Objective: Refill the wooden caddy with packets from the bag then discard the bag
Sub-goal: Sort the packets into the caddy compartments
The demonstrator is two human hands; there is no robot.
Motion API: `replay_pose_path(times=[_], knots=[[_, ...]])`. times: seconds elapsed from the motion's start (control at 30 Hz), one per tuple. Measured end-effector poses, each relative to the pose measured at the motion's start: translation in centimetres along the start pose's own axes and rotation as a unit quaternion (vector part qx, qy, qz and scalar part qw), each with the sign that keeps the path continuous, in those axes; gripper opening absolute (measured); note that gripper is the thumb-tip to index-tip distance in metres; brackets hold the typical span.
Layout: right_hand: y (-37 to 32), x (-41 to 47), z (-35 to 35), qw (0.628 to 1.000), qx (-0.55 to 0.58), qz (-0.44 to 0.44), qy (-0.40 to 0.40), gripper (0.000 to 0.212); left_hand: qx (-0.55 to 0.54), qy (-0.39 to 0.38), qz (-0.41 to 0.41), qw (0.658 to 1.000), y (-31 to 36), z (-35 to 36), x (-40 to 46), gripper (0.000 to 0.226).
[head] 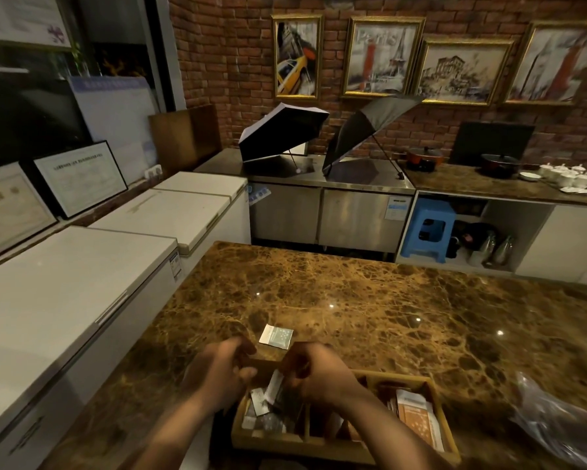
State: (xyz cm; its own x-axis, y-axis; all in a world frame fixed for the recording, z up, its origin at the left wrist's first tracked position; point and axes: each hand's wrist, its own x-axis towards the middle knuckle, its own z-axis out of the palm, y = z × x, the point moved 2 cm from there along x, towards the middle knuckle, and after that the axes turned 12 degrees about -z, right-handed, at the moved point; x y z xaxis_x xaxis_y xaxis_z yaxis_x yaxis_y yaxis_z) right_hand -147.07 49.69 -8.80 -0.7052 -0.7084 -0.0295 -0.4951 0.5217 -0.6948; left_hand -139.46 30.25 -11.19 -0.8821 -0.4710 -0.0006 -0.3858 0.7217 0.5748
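While both hands curl over the caddy (336, 446) | grip unclear (blurred) | bag (563, 425) at counter's right edge

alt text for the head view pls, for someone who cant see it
Two bare hands work over the left compartment of a wooden caddy on a brown marble counter, the right hand pinching small packets and the left hand curled beside it. One pale packet lies loose on the counter beyond; a crumpled clear plastic bag sits at right.
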Motion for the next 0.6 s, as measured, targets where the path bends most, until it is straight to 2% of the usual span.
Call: replay_pose_path(times=[0.1, 0.23, 0.37, 0.6], knots=[[0.5, 0.1, 0.5, 0.997, -0.071, 0.007, 0.001, 0.029, -0.006, 0.024, -0.001, 1.000, -0.3, -0.6, 0.6, 0.034], [1.1, 0.9, -0.6, 0.996, -0.084, 0.011, 0.043, 0.024, 0.007, 0.038, 0.011, 0.999, -1.0, -0.7, 1.3, 0.048], [1.8, 2.4, -1.5, 0.993, -0.091, 0.020, 0.066, 0.023, 0.129, 0.053, 0.029, 0.990, -3.3, 0.7, 2.6, 0.078], [2.2, 5.4, -1.1, 0.986, -0.155, -0.005, 0.055, 0.036, 0.203, 0.046, 0.035, 0.978, -6.5, 2.1, 5.3, 0.083]])
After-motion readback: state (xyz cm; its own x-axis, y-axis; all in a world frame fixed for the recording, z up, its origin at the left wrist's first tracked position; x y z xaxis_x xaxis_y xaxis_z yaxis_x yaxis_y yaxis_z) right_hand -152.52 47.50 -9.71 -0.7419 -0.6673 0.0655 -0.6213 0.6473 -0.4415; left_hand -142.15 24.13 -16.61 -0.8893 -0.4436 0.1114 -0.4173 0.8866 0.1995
